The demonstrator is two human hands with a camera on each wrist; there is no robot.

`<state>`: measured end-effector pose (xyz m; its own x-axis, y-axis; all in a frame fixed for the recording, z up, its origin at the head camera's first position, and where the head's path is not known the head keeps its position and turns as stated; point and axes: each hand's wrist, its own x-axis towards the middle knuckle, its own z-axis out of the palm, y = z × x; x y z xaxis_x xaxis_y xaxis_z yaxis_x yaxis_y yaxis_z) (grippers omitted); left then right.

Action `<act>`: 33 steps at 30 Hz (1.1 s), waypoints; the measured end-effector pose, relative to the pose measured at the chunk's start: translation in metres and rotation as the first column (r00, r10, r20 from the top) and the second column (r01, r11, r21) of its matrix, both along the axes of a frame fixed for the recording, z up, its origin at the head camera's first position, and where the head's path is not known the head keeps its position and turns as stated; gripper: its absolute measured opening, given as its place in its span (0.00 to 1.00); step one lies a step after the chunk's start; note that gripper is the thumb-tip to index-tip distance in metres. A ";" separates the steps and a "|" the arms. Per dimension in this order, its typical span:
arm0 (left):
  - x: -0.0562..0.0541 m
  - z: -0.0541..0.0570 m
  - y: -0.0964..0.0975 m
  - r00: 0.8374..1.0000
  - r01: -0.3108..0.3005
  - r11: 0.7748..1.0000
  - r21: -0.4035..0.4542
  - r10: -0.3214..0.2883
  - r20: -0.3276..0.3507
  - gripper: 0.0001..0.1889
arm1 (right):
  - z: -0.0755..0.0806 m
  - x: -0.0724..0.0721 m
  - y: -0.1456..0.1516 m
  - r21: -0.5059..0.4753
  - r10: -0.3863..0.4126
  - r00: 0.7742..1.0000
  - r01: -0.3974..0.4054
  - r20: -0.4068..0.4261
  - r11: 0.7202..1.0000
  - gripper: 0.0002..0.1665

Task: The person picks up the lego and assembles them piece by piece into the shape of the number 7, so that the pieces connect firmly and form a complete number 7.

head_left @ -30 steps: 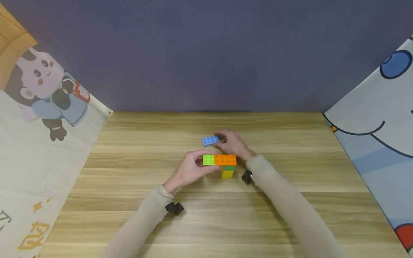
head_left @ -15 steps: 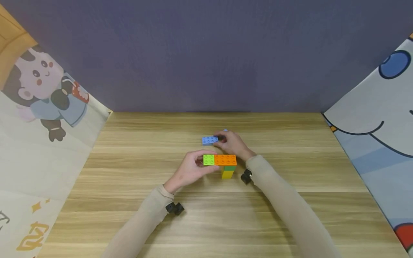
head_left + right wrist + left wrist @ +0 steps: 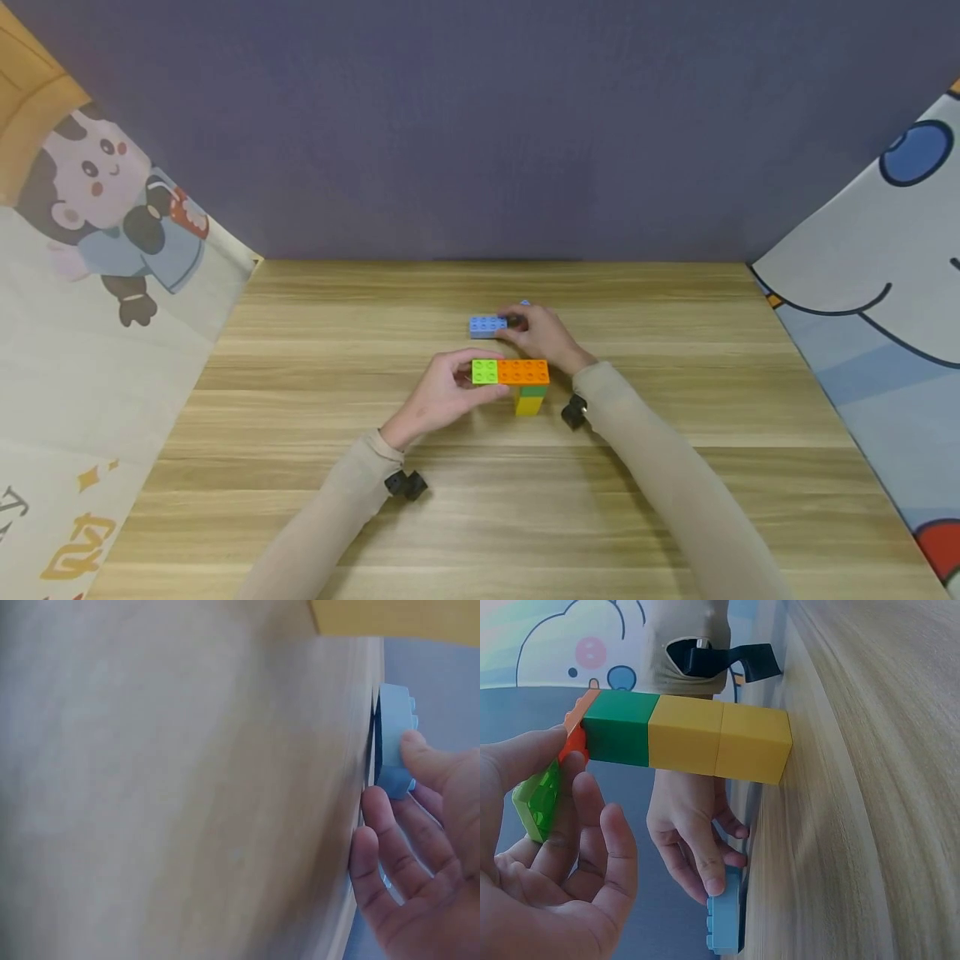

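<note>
My left hand [image 3: 442, 392] grips the lime green brick [image 3: 484, 372] and the near end of the orange brick [image 3: 525, 372] beside it. Under the orange brick's right end stands a column: a green brick [image 3: 616, 727] above two yellow bricks [image 3: 682, 733], its foot on the table. Behind this structure, my right hand [image 3: 546, 337] pinches the right end of a light blue studded brick [image 3: 486, 327] between thumb and fingers. In the right wrist view the light blue brick [image 3: 394, 735] sits slightly tilted, with a dark gap along its underside.
A bit of another blue piece [image 3: 525, 302] shows behind my right hand, mostly hidden. The wooden table [image 3: 375, 533] ends at a dark grey-blue wall [image 3: 480, 133]. Printed cartoon panels [image 3: 112, 217] flank it on both sides.
The blue brick has tipped slightly in my right hand, so more of its near side shows. My left hand and the stacked bricks have stayed in place.
</note>
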<state>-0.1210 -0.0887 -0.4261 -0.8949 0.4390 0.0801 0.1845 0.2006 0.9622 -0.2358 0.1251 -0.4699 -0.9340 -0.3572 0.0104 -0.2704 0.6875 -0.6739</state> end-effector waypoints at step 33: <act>0.000 0.000 -0.001 0.999 0.019 1.000 0.015 -0.020 0.026 0.21 | 0.003 0.008 0.009 -0.100 -0.023 1.000 0.022 -0.015 0.995 0.24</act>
